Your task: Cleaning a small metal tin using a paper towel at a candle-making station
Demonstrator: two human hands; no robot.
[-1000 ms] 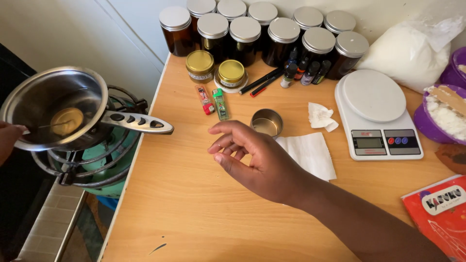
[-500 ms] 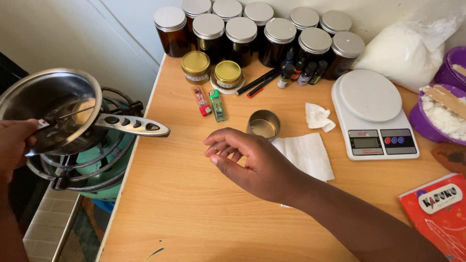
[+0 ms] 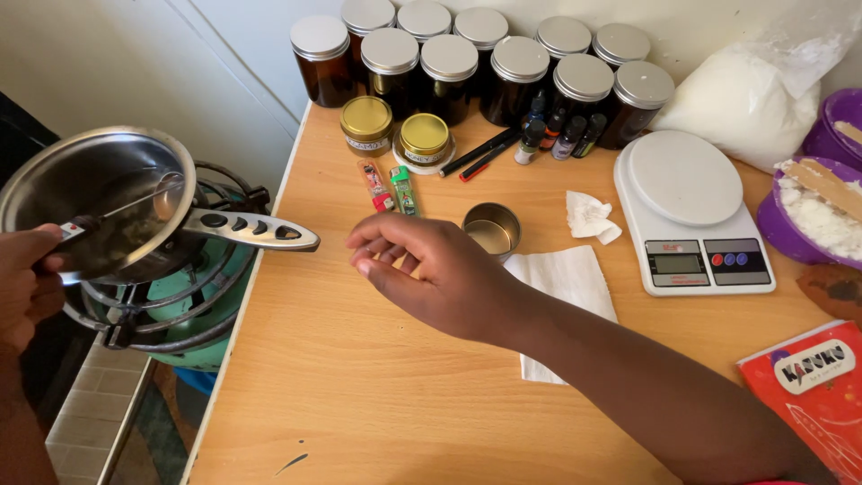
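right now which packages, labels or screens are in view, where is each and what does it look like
Kitchen scale display: front of the white scale, right of centre; small grey rectangle.
Red packet: bottom right corner of the table; flat, red, with a white label patch.
Two gold-lidded jars: back of the table before the amber jars; round, each with a pale label band.
Clear bag of white powder: back right.

Bare forearms, no sleeves visible.
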